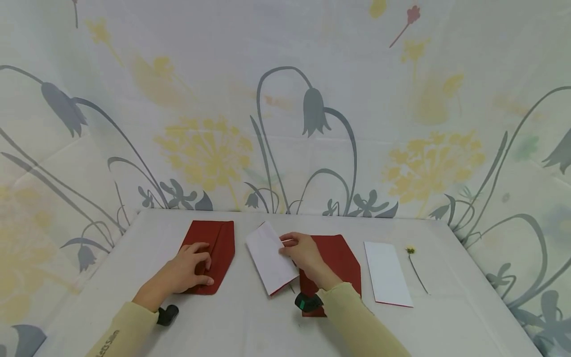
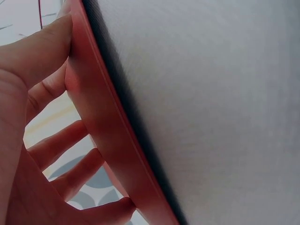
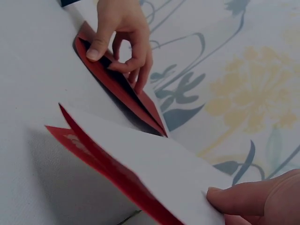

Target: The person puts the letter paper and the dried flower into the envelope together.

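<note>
At the left of the table lies a red envelope (image 1: 224, 265), its flap side up. My left hand (image 1: 189, 267) holds it with bent fingers and thumb spread across it; in the right wrist view a dark gap shows between flap and body. Between the hands, a folded card (image 1: 269, 259), white outside and red inside, is tilted above the table. My right hand (image 1: 307, 254) pinches its edge, with the thumb on the white face. In the right wrist view the card (image 3: 140, 154) stands partly unfolded, showing a pale pattern on its red inside.
Beneath my right forearm lies a second red envelope (image 1: 341, 263). A white card (image 1: 388, 275) with a red lower edge and a yellow flower (image 1: 410, 251) on a thin stem lie to the right. A thin dark stem (image 1: 292, 287) shows by the held card.
</note>
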`<state>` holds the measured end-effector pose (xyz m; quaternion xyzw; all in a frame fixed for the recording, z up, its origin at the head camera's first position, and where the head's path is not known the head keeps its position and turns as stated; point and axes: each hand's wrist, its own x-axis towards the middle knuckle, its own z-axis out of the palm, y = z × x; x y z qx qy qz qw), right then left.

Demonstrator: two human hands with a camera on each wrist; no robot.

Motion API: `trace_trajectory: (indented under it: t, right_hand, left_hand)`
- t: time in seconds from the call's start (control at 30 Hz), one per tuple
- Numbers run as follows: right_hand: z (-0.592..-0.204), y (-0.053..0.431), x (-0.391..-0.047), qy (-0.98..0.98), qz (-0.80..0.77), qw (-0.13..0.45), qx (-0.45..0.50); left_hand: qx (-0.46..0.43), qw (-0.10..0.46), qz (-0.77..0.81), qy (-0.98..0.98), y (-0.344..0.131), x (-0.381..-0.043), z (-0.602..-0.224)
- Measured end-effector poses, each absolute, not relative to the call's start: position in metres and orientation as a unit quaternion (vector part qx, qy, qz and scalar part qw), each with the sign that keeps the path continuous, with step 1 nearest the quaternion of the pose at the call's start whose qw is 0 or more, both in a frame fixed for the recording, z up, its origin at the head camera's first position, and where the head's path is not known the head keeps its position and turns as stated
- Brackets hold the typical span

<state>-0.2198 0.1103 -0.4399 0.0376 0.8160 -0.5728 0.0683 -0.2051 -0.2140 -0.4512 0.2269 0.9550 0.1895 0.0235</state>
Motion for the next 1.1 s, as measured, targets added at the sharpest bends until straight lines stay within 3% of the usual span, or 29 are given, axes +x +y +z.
trace_trajectory:
  t: [0.2, 0.5, 0.83, 1.1]
  right_hand:
    - [-0.438, 0.108, -0.218, 0.821, -0.568, 0.052, 0.022]
    - [-0.438, 0.101, -0.214, 0.838, -0.54, 0.073, -0.023]
    - [-0.433, 0.101, -0.208, 0.897, -0.428, 0.046, -0.104]
    - [-0.43, 0.1, -0.209, 0.868, -0.481, 0.064, -0.108]
  left_hand:
    - [0.226, 0.022, 0.186, 0.956, -0.214, -0.206, -0.452]
    - [0.221, 0.033, 0.187, 0.957, -0.214, -0.207, -0.452]
    - [0.215, 0.037, 0.184, 0.958, -0.214, -0.206, -0.45]
    - [0.222, 0.034, 0.183, 0.957, -0.215, -0.208, -0.452]
